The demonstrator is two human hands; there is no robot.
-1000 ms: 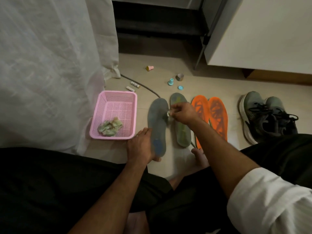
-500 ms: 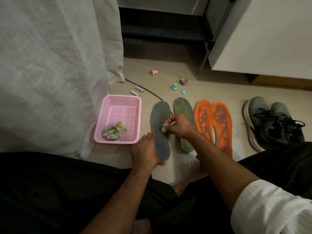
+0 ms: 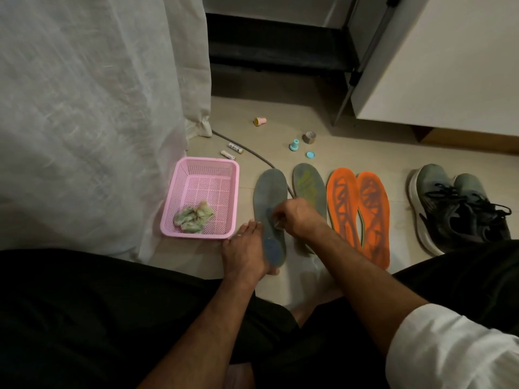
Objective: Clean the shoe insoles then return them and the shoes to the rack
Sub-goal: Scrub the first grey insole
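Note:
Two grey insoles lie side by side on the floor: the left one (image 3: 269, 197) and a second with green marks (image 3: 308, 183). Next to them lie two orange insoles (image 3: 358, 209). My left hand (image 3: 245, 252) rests flat on the heel end of the left grey insole, fingers straight, holding it down. My right hand (image 3: 295, 219) pinches a small white wipe (image 3: 277, 223) against the middle of that insole. A pair of grey sneakers (image 3: 455, 206) with black laces stands at the right.
A pink basket (image 3: 179, 192) holding crumpled used wipes (image 3: 193, 220) sits left of the insoles. Two small tubes (image 3: 231, 151), a cable (image 3: 252, 155), caps and a tape roll (image 3: 309, 137) lie further back. A white curtain hangs left; a white cabinet stands at the right.
My right hand has drawn the wipe down the left grey insole, from near its toe end to its middle. My left hand has stayed on the heel.

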